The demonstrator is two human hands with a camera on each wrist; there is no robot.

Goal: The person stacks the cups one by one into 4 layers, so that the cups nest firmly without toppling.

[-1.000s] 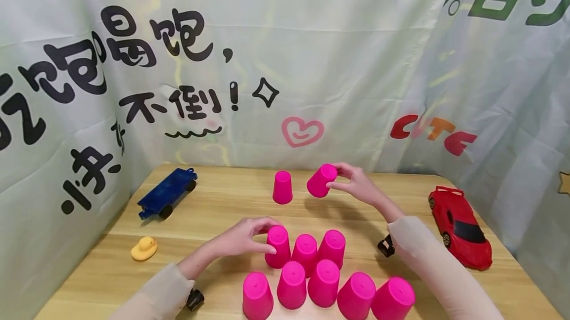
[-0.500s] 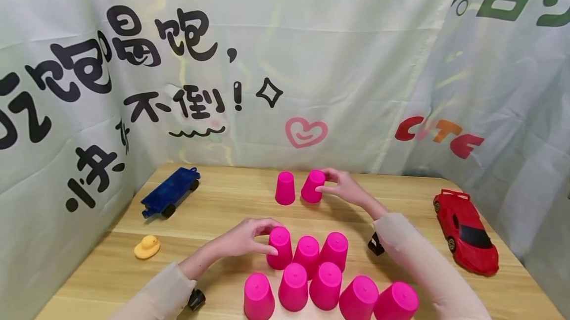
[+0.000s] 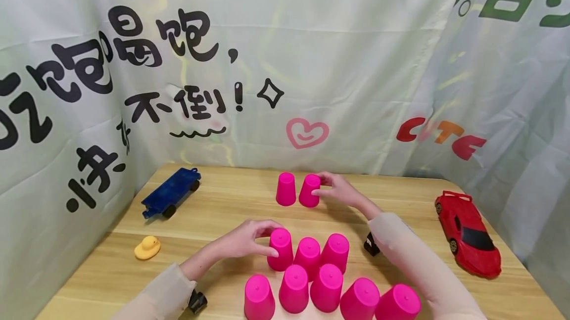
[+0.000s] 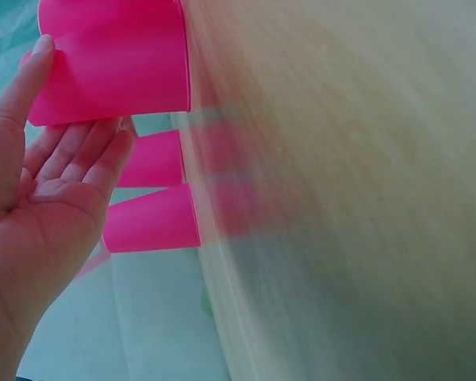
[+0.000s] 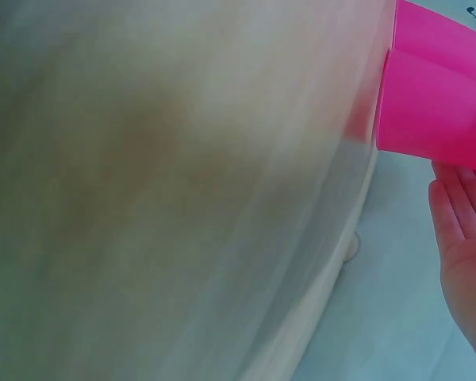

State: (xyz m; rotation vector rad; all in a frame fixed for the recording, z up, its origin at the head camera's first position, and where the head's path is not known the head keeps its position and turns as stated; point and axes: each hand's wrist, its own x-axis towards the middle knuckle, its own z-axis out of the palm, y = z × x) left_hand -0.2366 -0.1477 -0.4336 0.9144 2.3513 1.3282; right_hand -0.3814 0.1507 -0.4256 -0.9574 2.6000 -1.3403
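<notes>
Near the back of the table, my right hand [image 3: 340, 190] holds an upside-down pink cup [image 3: 309, 192] between thumb and fingers. That cup stands upright on its rim, just right of another pink cup [image 3: 286, 189]. Closer in, my left hand [image 3: 242, 239] has thumb and fingers around the pink cup [image 3: 280, 251] at the left of a middle row. Beside it are two more pink cups, one in the centre [image 3: 307, 255] and one at the right [image 3: 336, 251]. In the left wrist view, the gripped cup [image 4: 115, 63] stands with its rim at the wood.
A front row of several inverted pink cups [image 3: 327, 290] crosses the near table. A blue toy trailer [image 3: 171, 193] and a yellow rubber duck [image 3: 147, 248] are at left, a red toy car [image 3: 467, 235] at right. A printed curtain [image 3: 347, 63] encloses the wooden table [image 3: 227, 186].
My right hand has brought its tilted cup left and down, and it now stands upright beside the other back cup. My left hand stays at its cup.
</notes>
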